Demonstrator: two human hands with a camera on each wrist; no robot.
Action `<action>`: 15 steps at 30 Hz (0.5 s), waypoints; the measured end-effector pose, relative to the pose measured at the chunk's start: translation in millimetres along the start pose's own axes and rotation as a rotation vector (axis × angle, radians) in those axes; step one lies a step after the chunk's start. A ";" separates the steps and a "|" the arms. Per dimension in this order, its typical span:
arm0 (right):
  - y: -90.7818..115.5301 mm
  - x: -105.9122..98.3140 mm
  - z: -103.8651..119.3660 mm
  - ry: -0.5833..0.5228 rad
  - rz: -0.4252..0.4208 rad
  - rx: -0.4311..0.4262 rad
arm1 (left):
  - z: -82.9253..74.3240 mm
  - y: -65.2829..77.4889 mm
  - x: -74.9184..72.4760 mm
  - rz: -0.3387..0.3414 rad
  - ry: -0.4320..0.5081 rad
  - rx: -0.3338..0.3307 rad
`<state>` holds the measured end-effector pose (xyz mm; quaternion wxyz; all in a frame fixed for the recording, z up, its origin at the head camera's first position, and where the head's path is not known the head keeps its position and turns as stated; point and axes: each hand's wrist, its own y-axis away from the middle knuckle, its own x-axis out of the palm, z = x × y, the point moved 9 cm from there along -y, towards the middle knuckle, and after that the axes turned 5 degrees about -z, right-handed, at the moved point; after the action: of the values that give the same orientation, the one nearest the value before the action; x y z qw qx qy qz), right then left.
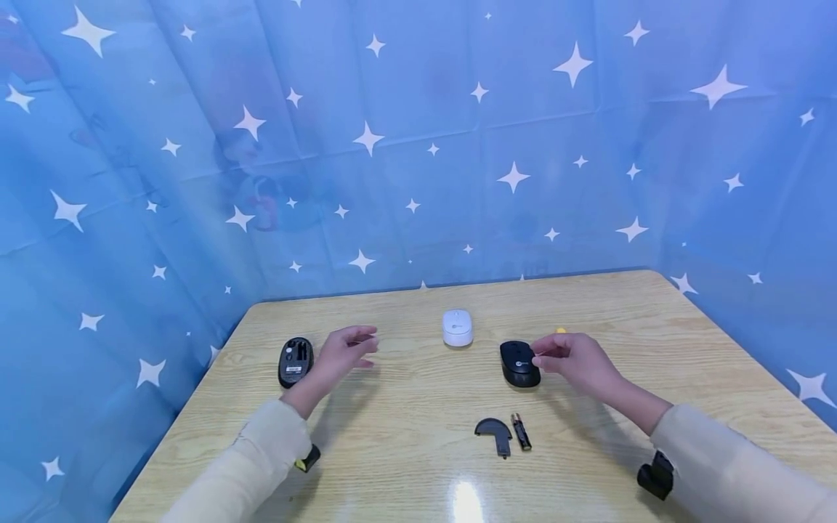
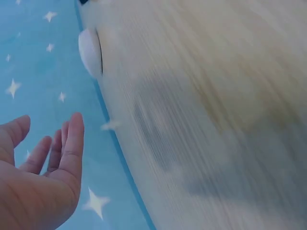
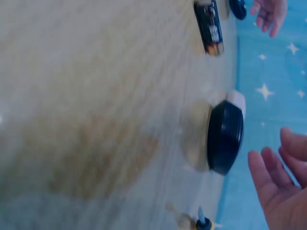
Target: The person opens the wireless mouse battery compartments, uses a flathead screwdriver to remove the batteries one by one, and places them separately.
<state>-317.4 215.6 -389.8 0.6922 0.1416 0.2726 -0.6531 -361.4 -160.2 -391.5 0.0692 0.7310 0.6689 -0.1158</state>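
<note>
My right hand hovers just right of a black computer mouse, fingers loosely bent. The right wrist view shows a gap between those fingertips and the mouse, with nothing held. Over the left part of the table is my left hand, its relaxed fingers also holding nothing. Beside it a second black mouse lies upside down with its battery bay uncovered. In front of the upright black mouse lie a black battery cover and a small battery. A white mouse sits farther back, between the hands.
A small yellow and black object with a thin pale tip stands beyond my right hand, mostly hidden in the head view. The wooden table ends at a blue star-printed curtain behind and at both sides.
</note>
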 end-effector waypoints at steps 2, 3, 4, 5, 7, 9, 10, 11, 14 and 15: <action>-4.1 -1.4 0.3 0.034 -0.001 -0.035 | -7.8 -2.9 15.9 0.034 -0.050 0.071; -6.0 -1.4 0.7 0.045 0.004 -0.055 | -11.0 -4.1 23.5 0.049 -0.084 0.106; -7.8 -1.8 1.1 0.056 0.005 -0.076 | -14.1 -5.2 31.0 0.060 -0.132 0.145; -9.4 -2.0 1.3 0.060 0.010 -0.095 | -16.5 -6.3 38.5 0.071 -0.181 0.184; -12.4 -2.4 1.4 0.067 0.020 -0.132 | -21.3 -7.5 53.8 0.103 -0.261 0.264; -14.7 -3.1 1.5 0.076 0.030 -0.174 | -25.6 -7.9 69.3 0.137 -0.346 0.342; -15.6 -3.8 1.5 0.082 0.032 -0.195 | -27.6 -7.6 77.4 0.159 -0.383 0.381; -16.3 -4.3 1.6 0.087 0.036 -0.216 | -29.0 -7.0 85.5 0.184 -0.420 0.416; -17.4 -5.7 2.4 0.149 0.038 -0.299 | -32.5 -3.3 109.6 0.250 -0.572 0.522; -17.4 -6.0 3.4 0.175 0.037 -0.336 | -34.1 -1.1 117.5 0.269 -0.629 0.562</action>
<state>-333.8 216.8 -380.9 0.6915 0.0855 0.4343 -0.5708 -350.7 -38.4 -389.4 0.0824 0.7313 0.4566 -0.5000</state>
